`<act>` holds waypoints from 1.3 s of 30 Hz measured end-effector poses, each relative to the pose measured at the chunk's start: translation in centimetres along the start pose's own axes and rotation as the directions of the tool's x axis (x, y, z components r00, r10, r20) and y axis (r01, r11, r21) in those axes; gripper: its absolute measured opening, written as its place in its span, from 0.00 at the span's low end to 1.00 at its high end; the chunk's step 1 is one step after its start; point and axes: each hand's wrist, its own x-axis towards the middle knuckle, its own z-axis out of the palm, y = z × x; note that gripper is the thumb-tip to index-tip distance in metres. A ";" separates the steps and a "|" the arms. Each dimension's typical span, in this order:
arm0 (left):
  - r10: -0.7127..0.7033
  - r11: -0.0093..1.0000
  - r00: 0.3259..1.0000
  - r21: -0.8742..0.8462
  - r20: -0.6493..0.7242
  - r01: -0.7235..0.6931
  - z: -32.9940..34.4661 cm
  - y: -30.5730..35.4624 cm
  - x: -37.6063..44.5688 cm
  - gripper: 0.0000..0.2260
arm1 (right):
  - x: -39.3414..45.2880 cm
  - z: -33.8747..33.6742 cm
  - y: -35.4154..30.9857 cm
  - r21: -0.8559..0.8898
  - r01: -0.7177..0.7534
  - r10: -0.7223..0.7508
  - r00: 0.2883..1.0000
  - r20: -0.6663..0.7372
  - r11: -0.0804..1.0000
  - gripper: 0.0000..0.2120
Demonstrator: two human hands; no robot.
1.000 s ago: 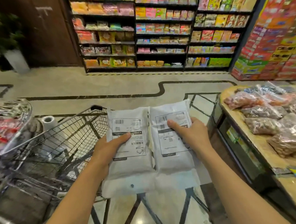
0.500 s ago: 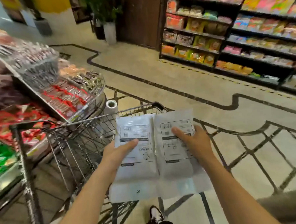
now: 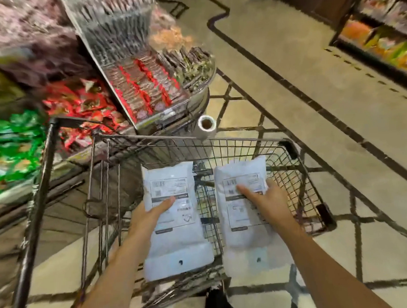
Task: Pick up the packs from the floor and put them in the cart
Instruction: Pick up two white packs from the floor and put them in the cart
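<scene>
Both grips were loaded: left hand (image 3: 146,218) held the left pack (image 3: 175,217), thumb across its printed label, fingers hidden underneath. Right hand (image 3: 270,203) held the right pack (image 3: 243,213) the same way, thumb on the label. Packs were white, flat, label side up, side by side with a clear gap between them, not touching. Both sat over the cart (image 3: 221,142) basket, far ends above the wire mesh, near ends hanging past the rim closest to the person. Couldn't tell whether either pack touched the basket floor. Cart stood on the tiled floor (image 3: 275,61), front end just beside a display stand (image 3: 145,69) stacked with wrapped snacks. White roll (image 3: 205,127) stood upright just past the cart's far rim. Shelves (image 3: 380,26) of goods stood well apart, upper right. Frame was blurred toward the left edge.
</scene>
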 end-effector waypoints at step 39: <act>-0.018 0.725 0.842 0.573 -0.539 0.382 8.7 -23.9 23.7 0.40 | 17.1 22.0 24.1 -0.390 -0.221 0.256 0.966 0.041 0.894 0.39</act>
